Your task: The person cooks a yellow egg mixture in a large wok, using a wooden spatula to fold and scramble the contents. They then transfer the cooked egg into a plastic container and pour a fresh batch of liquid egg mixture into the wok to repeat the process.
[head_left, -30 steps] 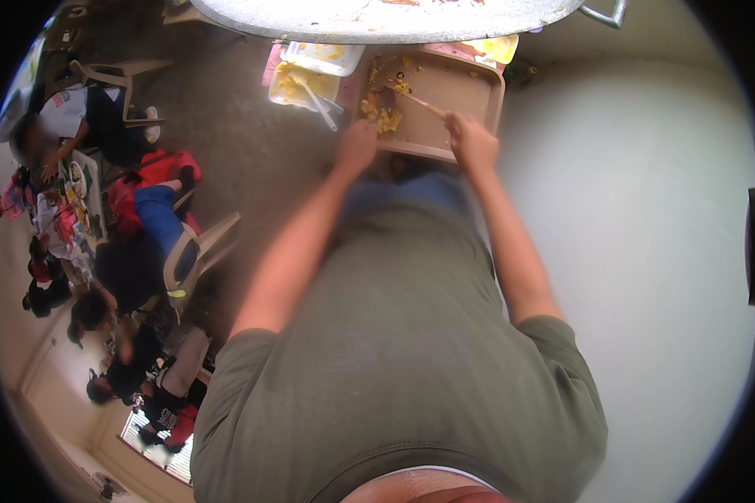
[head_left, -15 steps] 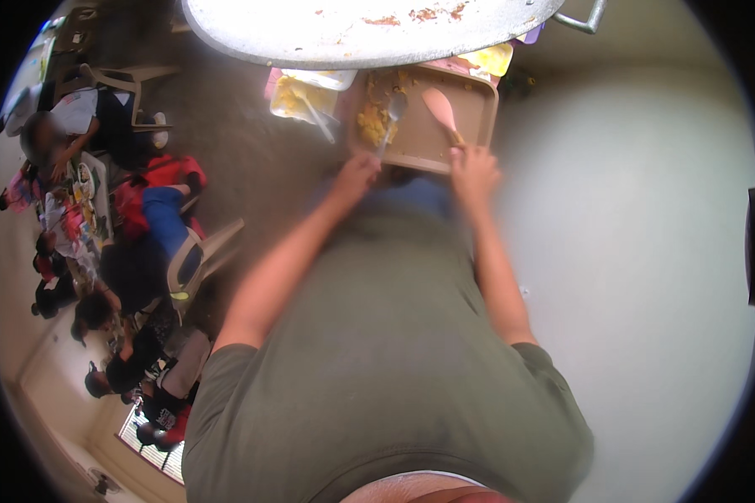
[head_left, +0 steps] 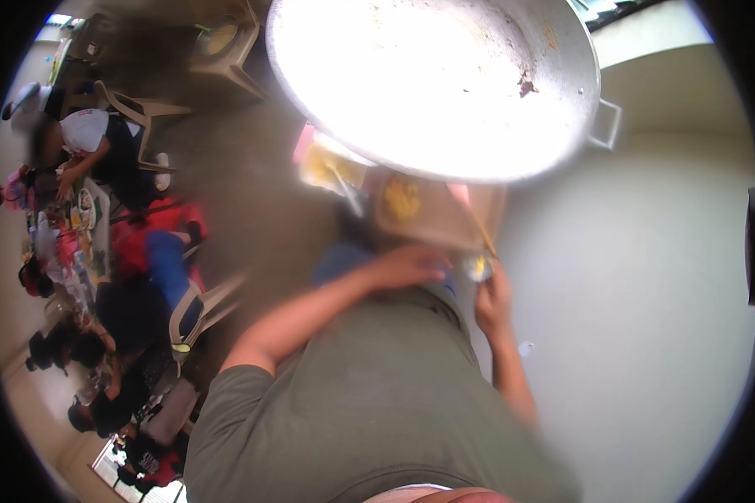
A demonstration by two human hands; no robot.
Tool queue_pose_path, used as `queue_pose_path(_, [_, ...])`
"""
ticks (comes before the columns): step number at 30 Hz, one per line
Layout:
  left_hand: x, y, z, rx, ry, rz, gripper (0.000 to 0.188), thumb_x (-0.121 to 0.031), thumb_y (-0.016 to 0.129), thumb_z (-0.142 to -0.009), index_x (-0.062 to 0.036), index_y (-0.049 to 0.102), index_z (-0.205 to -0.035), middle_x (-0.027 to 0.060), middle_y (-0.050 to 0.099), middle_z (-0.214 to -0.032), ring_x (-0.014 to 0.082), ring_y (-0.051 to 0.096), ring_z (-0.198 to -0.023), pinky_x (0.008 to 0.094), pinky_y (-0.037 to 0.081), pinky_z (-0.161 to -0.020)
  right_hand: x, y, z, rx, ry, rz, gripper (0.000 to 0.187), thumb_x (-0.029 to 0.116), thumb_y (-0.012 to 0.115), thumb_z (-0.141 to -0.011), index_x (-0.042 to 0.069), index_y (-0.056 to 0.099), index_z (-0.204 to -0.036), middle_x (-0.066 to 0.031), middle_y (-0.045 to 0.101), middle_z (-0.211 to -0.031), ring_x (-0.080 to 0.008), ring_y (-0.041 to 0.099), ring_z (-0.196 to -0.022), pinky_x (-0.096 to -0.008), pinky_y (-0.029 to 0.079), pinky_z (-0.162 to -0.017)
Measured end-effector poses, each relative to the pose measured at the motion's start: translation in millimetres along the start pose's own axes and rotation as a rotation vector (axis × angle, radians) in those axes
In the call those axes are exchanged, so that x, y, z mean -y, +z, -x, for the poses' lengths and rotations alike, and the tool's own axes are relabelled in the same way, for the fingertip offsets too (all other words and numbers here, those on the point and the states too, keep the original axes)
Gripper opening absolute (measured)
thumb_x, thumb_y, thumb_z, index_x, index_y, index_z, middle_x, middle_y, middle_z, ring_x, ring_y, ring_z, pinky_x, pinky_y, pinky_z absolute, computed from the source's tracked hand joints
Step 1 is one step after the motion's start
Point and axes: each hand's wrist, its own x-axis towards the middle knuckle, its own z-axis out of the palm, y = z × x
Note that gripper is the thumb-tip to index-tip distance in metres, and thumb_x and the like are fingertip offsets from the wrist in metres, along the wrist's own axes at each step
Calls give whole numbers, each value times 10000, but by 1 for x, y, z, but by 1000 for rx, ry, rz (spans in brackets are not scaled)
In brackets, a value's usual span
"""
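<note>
My left hand (head_left: 411, 267) is across the front of my body, its fingers pointing right and smeared by motion. My right hand (head_left: 493, 302) is closed at the end of the wooden handle of a pink spatula (head_left: 461, 196). Between my hands is a small silvery shape with yellow on it, seemingly a spoon bowl (head_left: 478, 268); which hand holds it, I cannot tell. Beyond them lies a brown tray (head_left: 440, 233) with yellow food (head_left: 403, 198) at its left. A large metal pan (head_left: 562, 142) hides the tray's far part and the top of the spatula.
A yellow-stained container (head_left: 320, 166) with a white utensil (head_left: 346, 189) in it stands left of the tray. The pan's side handle (head_left: 608, 126) juts out at right, near a pale wall (head_left: 629, 335). Several people sit around a table at far left, with plastic chairs (head_left: 201, 310).
My left hand has moved right, away from the food on the tray. My right hand has come down off the tray's near edge. The view has shifted, so the pan covers more.
</note>
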Motion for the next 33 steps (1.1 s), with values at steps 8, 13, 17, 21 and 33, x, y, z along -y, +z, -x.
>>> queue_pose_path(8, [68,-107,95,-159,-179,-137,254,-285,653,-1024,-89,679,-1183,62,669,-957,164,602,-879,333,502,-823,213,-59,-262,-84,-390,802,168,105,588,-1034,98,630,-1196,-162,717,-941,-364,704,-845,-450,535,-695])
queue_pose_path(13, [66,-136,125,-277,-152,-132,262,-278,635,-1033,-52,664,-1162,53,678,-964,157,599,-878,338,506,-831,150,14,-449,-4,-487,917,132,142,507,-1054,111,592,-1150,-124,739,-1065,-375,699,-974,-484,536,-754])
queue_pose_path(17, [73,-139,142,-396,-197,-21,272,-280,632,-1037,-48,657,-1175,46,678,-986,152,580,-878,329,501,-836,108,31,-492,18,-574,958,141,130,518,-1031,131,626,-1123,-99,745,-1040,-353,709,-944,-468,553,-751])
queue_pose_path(21, [81,-136,151,-458,-210,36,278,-283,634,-1038,-41,653,-1174,40,661,-973,141,556,-860,315,491,-821,107,36,-493,48,-598,931,159,109,532,-1009,140,654,-1107,-84,749,-1027,-337,717,-941,-455,565,-760])
queue_pose_path(33, [84,-109,125,-494,-212,81,258,-275,619,-1048,-42,653,-1152,19,644,-961,121,535,-869,295,475,-828,122,21,-461,300,-583,854,138,88,523,-1005,113,644,-1065,-136,731,-950,-358,708,-899,-466,547,-749])
